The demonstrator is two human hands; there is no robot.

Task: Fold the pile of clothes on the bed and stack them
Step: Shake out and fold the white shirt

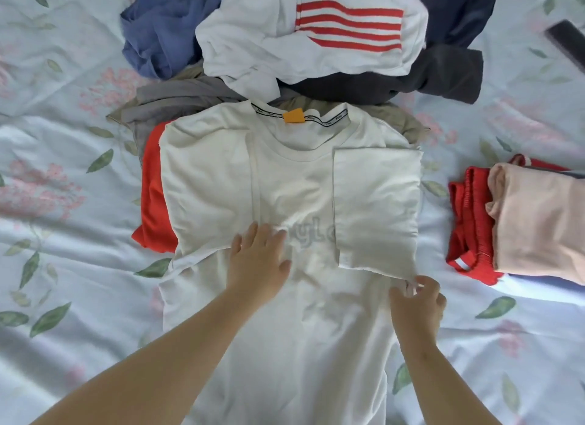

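A cream T-shirt [285,187] with an orange neck tag lies flat in the middle of the bed, its two sleeves folded in over the chest. My left hand [258,263] presses flat on the shirt's front with straight fingers. My right hand [418,301] pinches the shirt's right side edge just below the folded sleeve. Behind the shirt sits the unfolded pile [300,41]: a white top with red stripes, blue, grey, khaki and dark garments. A red garment [153,203] sticks out from under the shirt's left side.
At the right lies a stack of folded clothes: red shorts [468,225] under a pale pink piece [538,222]. A dark object [566,41] lies at the far right. The floral bedsheet [63,203] covers the whole bed.
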